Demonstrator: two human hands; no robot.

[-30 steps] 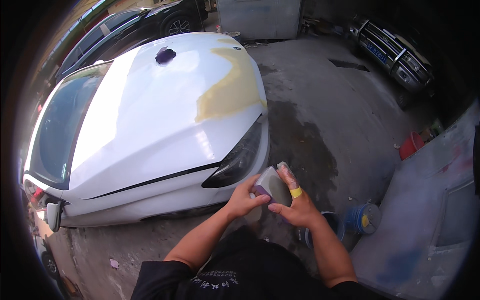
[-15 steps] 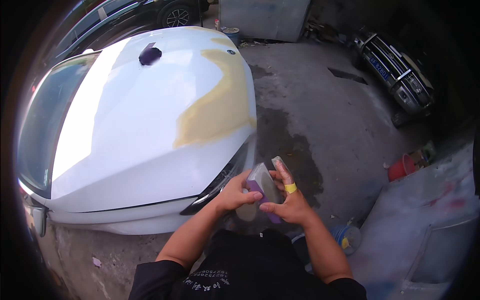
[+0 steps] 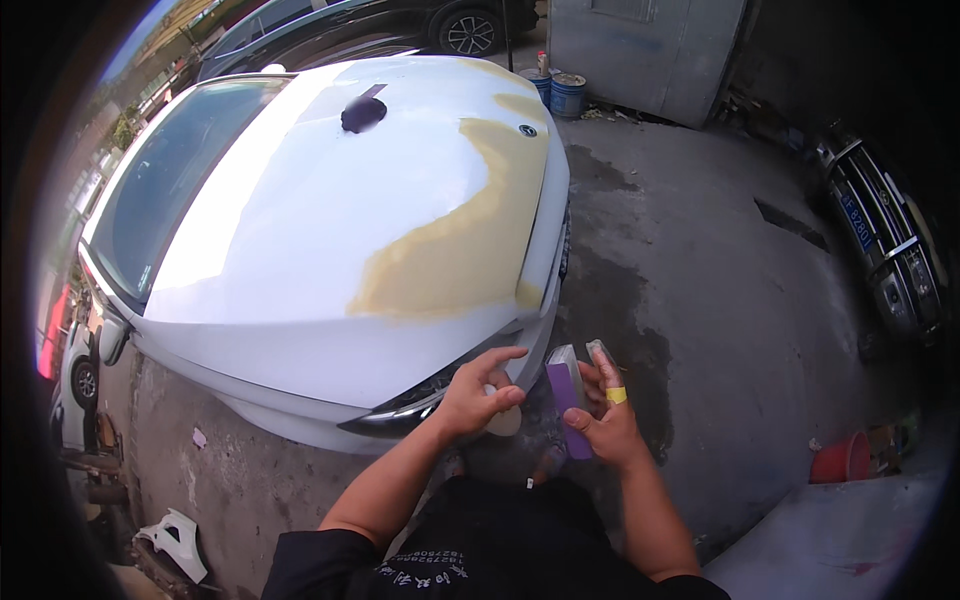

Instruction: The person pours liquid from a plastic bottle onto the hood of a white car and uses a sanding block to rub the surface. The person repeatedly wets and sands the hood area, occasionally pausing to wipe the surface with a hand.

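My right hand (image 3: 608, 425) grips a sanding block (image 3: 571, 400) with a purple face and a grey side, held upright in front of me. One of its fingers is wrapped, with yellow tape at its base. To its left, my left hand (image 3: 478, 395) is curled around a small round beige pad (image 3: 505, 420), mostly hidden under thumb and fingers; its index finger points toward the block without touching it. Beyond both hands is a white car hood (image 3: 300, 270) with a yellowish filler patch (image 3: 440, 265) along its front edge. A dark round object (image 3: 363, 115) lies on the hood.
A headlight (image 3: 400, 410) sits just left of my hands. Blue buckets (image 3: 568, 95) stand beyond the car, a red bucket (image 3: 840, 460) at right. Another vehicle's front (image 3: 885, 235) is at far right. A white panel piece (image 3: 178, 545) lies lower left.
My hands have come apart: the left has let go of the sanding block, which stays in the right. The view has shifted, so the car appears farther right.
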